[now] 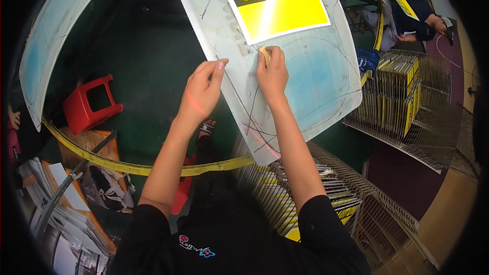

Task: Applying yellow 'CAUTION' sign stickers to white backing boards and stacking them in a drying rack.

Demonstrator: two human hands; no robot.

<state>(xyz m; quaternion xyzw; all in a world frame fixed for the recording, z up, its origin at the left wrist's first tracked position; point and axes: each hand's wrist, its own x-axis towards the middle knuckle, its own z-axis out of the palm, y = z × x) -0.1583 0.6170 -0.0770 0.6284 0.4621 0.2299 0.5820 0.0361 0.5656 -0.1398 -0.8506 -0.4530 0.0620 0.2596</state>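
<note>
Preferably, the tan pad (266,57), pinched in the right hand's (273,75) fingers just below the sign's (282,14) lower edge on the board (326,79), should be pressed evenly, with the sign's face left untouched by the left hand (205,82), its fingers narrowly gathered.

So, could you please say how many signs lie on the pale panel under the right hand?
1: the yellow sign, just beyond the right hand; the panel runs out of frame above.
</note>
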